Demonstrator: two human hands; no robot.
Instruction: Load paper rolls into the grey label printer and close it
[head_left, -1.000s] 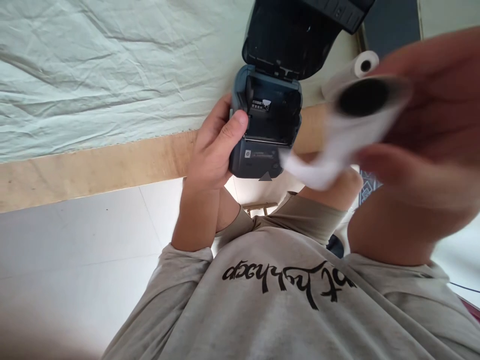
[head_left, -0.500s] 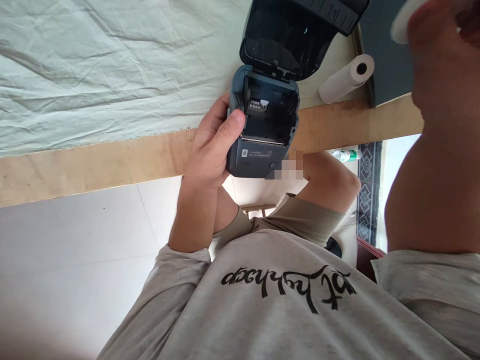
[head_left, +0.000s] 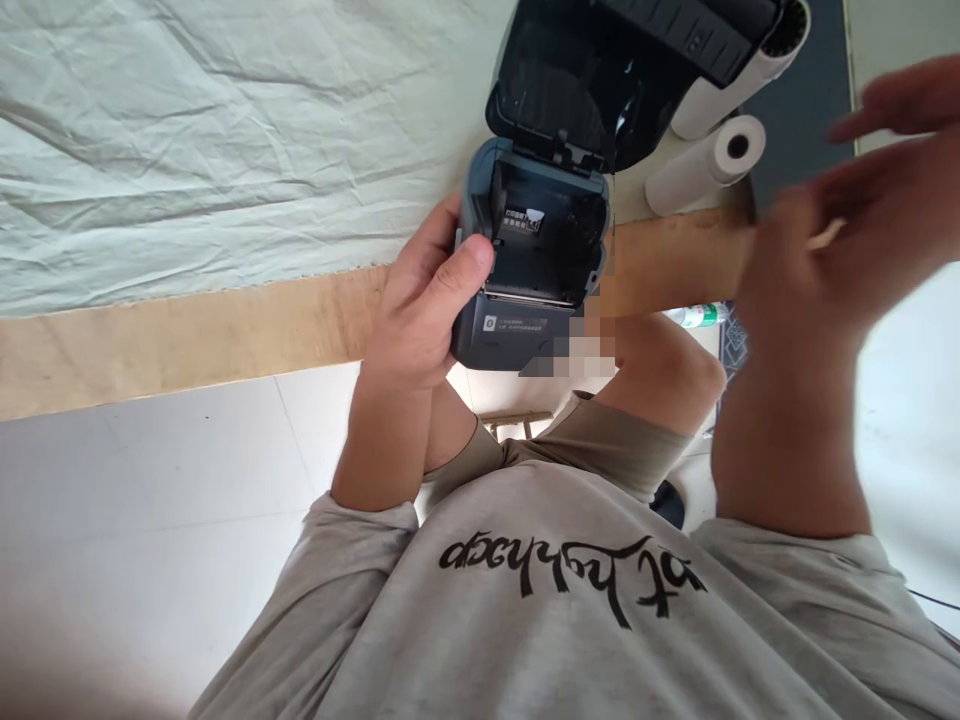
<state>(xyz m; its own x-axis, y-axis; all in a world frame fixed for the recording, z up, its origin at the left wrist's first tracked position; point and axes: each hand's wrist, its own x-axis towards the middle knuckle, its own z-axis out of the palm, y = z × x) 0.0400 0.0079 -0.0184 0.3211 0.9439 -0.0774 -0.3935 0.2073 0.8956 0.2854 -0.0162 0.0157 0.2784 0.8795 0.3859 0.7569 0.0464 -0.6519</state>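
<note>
The one view looks from the wearer's head, steeply down and forward, near enough that the shirt (head_left: 555, 590) fills the bottom. The surface's edge (head_left: 187, 345) crosses mid-frame, the open printer (head_left: 532, 250) sits near centre, and floor (head_left: 150, 480) shows below left.

Soft light leaves the floor (head_left: 911, 430) nearly washed out at right and dimmer at lower left, glints streak the printer (head_left: 532, 230)'s glossy lid (head_left: 577, 80), motion blurs the right hand (head_left: 840, 225), and blocky pixels mask a patch beside the printer
</note>
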